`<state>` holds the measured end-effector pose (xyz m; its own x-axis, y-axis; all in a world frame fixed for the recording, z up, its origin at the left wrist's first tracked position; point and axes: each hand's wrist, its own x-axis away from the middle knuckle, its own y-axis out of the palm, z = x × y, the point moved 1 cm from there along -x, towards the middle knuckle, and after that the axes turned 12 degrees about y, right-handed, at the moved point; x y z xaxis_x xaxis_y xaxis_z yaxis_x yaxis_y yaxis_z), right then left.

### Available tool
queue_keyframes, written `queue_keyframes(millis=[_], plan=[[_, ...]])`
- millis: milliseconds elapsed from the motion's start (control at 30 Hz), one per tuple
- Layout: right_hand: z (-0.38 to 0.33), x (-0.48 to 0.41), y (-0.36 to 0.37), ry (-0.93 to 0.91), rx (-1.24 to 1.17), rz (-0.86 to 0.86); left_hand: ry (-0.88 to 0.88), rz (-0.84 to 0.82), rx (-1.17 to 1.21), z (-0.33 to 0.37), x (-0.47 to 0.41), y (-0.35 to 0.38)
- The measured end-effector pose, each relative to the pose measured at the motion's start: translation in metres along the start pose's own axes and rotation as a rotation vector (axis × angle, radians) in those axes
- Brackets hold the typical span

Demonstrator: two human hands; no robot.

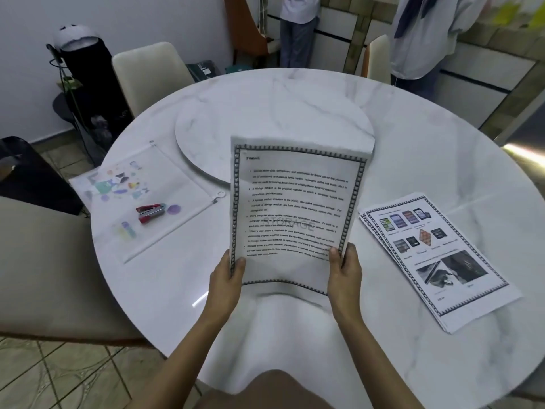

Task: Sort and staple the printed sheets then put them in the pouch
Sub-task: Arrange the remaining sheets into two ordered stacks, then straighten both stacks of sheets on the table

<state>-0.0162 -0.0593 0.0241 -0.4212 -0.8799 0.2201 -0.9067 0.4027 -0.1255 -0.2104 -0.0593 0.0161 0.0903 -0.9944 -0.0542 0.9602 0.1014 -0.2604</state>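
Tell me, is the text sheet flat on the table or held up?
Held up: left hand and right hand pinch the text sheet near its bottom.

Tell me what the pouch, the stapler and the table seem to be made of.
Pouch: probably soft clear plastic; the table shows through it, between coloured prints. Stapler: red shell, likely plastic, with a grey metal-looking part. Table: white with grey veins and glossy reflections, so marble or an imitation; I cannot tell which.

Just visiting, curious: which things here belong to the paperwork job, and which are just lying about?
In the job: held sheets, gripped by left hand and right hand; stack of sheets; red stapler; clear pouch.
Lying about: round turntable, beige chair.
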Motion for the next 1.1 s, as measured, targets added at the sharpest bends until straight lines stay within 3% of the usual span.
queue_keyframes(millis=[167, 400, 767, 1100], plan=[[0.002, -0.01, 0.002, 0.04, 0.071, 0.096, -0.085, -0.063, -0.096, -0.006, -0.004, -0.005], [0.034, -0.008, 0.01, 0.232, 0.26, 0.024, -0.289, -0.182, -0.253, -0.031, 0.011, -0.004], [0.047, -0.01, 0.014, 0.209, 0.499, 0.033, -0.242, -0.164, -0.395, -0.034, 0.006, -0.026], [0.049, -0.017, 0.032, 0.189, 0.592, -0.023, -0.316, -0.214, -0.371, -0.044, -0.006, -0.055]])
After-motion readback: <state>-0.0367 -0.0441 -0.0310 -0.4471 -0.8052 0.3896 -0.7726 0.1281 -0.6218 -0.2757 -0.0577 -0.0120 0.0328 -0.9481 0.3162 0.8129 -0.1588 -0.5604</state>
